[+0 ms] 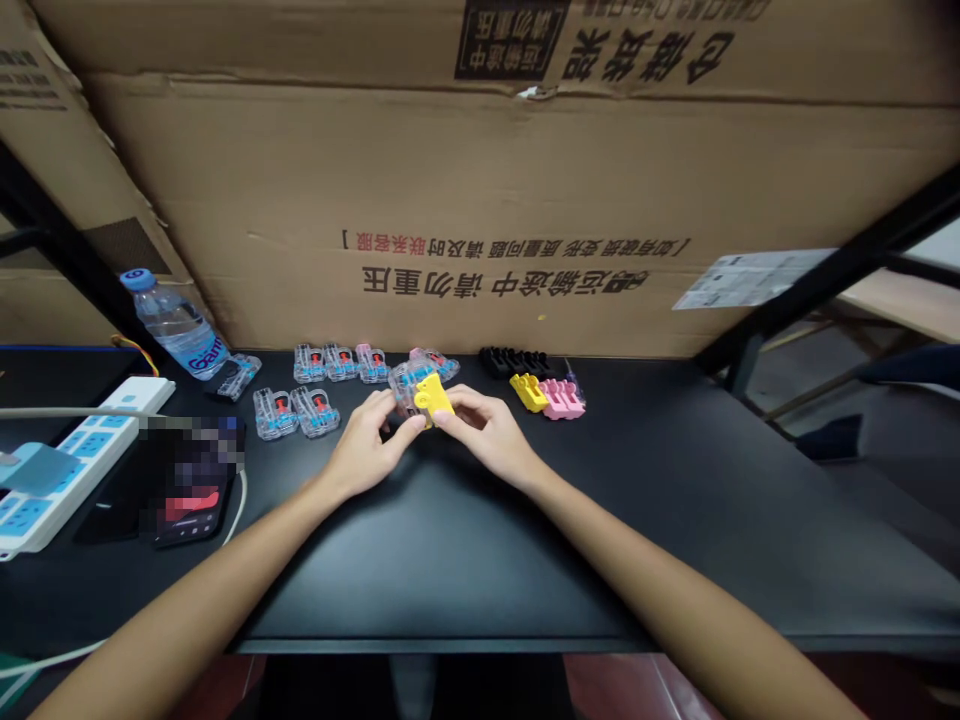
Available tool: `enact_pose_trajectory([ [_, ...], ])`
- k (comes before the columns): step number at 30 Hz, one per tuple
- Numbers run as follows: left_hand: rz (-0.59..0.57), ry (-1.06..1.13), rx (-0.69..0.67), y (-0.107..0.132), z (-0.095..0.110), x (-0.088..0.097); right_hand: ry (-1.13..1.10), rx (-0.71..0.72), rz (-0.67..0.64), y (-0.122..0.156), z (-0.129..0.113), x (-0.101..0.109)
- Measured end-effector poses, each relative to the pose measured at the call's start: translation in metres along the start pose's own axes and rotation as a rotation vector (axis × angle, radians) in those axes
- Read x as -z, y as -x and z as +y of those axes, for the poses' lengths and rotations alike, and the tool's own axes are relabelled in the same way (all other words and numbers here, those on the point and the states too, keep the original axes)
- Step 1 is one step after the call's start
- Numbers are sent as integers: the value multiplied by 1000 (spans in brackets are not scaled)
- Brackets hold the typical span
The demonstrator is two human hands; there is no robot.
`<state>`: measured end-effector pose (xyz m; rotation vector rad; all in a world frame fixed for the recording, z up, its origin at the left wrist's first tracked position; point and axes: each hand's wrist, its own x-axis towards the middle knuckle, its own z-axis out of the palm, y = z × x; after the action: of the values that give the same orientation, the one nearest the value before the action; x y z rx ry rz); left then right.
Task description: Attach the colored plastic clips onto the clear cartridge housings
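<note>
In the middle of the table, my left hand (369, 443) and my right hand (491, 430) meet around a small transparent plastic case with a yellow plastic piece (436, 396) on its near side. My left fingers are closed on the left edge of the transparent case (405, 376). My right thumb and fingers pinch the yellow piece from the right. Fingers partly hide where the two parts meet. Just behind lies a similar transparent case (444, 366) with red and blue bits inside and a pink edge.
Several transparent cases (309, 364) lie left of my hands. Black pieces (514, 361), yellow pieces (529, 392), pink pieces (562, 399) and a thin screwdriver-like tool (574, 381) lie right. A water bottle (176, 322), power strip (82, 455) and phone (199, 490) occupy the left. Cardboard (465, 190) stands behind.
</note>
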<state>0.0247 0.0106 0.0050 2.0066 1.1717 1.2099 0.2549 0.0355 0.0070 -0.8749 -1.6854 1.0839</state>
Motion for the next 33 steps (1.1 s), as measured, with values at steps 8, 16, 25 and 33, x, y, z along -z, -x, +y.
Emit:
enact_pose_trajectory([
  [8, 32, 2, -3, -2, 2, 6, 1, -28, -23, 2, 0, -4],
  [16, 61, -1, 26, -3, 2, 7, 6, -28, 5, 0, -1, 0],
  [25, -12, -33, -2, 0, 2, 7, 23, -46, -87, 2, 2, -1],
  [33, 52, -27, -17, 2, 2, 4, 84, -30, -48, 0, -1, 7],
])
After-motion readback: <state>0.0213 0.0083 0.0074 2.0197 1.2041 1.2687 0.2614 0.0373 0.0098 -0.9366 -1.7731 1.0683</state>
